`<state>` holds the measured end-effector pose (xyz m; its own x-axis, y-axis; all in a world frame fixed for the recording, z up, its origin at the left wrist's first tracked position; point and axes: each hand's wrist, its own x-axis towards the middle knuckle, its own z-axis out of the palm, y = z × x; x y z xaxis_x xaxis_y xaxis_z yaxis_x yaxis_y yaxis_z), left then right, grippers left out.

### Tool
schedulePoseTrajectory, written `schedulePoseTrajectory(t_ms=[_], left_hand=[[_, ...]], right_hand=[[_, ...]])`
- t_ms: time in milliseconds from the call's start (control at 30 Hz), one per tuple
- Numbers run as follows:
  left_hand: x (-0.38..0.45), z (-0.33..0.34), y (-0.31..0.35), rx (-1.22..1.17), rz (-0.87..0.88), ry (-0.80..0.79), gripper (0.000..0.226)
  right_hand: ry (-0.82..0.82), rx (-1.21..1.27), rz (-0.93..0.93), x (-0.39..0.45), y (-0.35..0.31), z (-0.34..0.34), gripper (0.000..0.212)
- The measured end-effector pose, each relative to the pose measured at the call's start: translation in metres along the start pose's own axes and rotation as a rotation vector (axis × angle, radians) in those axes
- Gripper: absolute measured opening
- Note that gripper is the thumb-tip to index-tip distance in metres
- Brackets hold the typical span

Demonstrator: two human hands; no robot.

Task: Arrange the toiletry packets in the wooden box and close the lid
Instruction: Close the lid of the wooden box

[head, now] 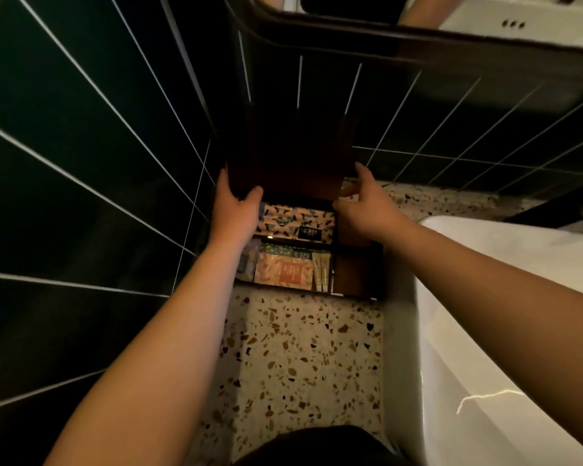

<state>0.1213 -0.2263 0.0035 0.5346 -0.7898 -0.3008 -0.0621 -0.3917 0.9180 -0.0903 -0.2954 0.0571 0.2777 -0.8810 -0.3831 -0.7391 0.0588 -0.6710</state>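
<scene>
A dark wooden box point(357, 272) stands on the terrazzo counter against the tiled wall, its hinged lid point(286, 163) raised and tilted toward me. My left hand point(238, 205) grips the lid's left edge, thumb on the front face. My right hand point(359, 205) pinches the lid's right edge. Inside, patterned toiletry packets point(297, 222) fill the back compartment. A orange-patterned packet point(285, 272) and two small yellow tubes point(321, 272) lie in the front compartment. The right front compartment looks empty.
Dark green tiled walls point(81, 146) close in on the left and behind the box. A white basin point(502, 314) sits on the right. Terrazzo counter point(303, 361) stretches in front of the box. A dark-framed mirror point(418, 35) hangs above.
</scene>
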Motion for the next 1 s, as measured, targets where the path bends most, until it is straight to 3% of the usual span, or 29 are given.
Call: schedulePoseTrajectory(t_ms=[267, 533, 667, 833, 933, 1000], left_hand=[[0.018, -0.008, 0.021, -0.197, -0.071, -0.012, 0.067], [-0.010, -0.015, 0.024, -0.271, -0.072, 0.020, 0.063], [-0.028, -0.025, 0.016, -0.345, -0.124, 0.046, 0.073], [-0.057, -0.040, 0.001, -0.397, -0.175, 0.098, 0.079], [-0.071, -0.049, -0.010, -0.365, -0.216, 0.130, 0.080], [-0.077, -0.055, -0.019, -0.258, -0.231, 0.123, 0.078]], right_hand=[[-0.061, 0.272, 0.106, 0.021, -0.007, 0.002, 0.083], [-0.008, 0.410, 0.099, -0.019, -0.002, -0.001, 0.051], [0.006, 0.542, 0.179, -0.038, 0.002, 0.002, 0.039], [-0.057, 0.755, 0.322, -0.059, 0.008, 0.014, 0.045], [-0.061, 0.730, 0.337, -0.072, 0.016, 0.021, 0.025], [-0.046, 0.615, 0.352, -0.078, 0.021, 0.026, 0.022]])
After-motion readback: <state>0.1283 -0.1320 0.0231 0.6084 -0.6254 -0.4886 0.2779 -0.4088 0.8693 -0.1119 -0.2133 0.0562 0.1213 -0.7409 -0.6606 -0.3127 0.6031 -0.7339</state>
